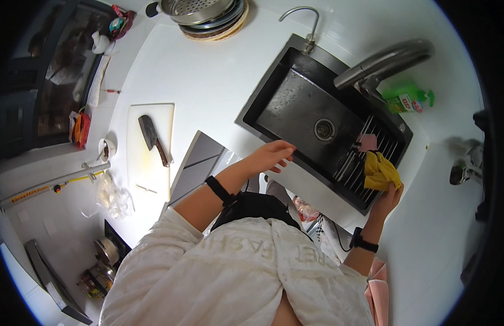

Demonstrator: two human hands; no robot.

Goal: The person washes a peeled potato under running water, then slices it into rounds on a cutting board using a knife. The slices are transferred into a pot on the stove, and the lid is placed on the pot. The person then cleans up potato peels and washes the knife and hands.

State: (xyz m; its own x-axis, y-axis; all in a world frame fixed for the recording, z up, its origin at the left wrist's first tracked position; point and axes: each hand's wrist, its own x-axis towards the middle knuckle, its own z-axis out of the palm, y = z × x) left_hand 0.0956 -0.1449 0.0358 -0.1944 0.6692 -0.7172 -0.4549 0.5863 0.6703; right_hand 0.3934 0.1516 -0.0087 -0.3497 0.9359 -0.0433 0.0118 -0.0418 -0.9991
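My right hand (389, 198) grips the near edge of a crumpled yellow cloth (380, 172). That cloth lies over the metal bars of a drying rack (351, 176) set across the right end of the black sink (292, 102). Beside it on the rack is a small pink cloth or sponge (368, 142). My left hand (273, 155) hovers at the front rim of the sink, fingers slightly bent, with nothing in it. Droplets dot the basin's floor around the round drain (324, 129).
A cleaver (152, 138) lies on a white cutting board (150, 179) at the left. Behind the sink stand a grey faucet (382, 61), a thin tap (313, 24) and a green soap bottle (404, 100). A cabinet door (201, 153) hangs open below. Stacked pans (203, 16) sit at the back.
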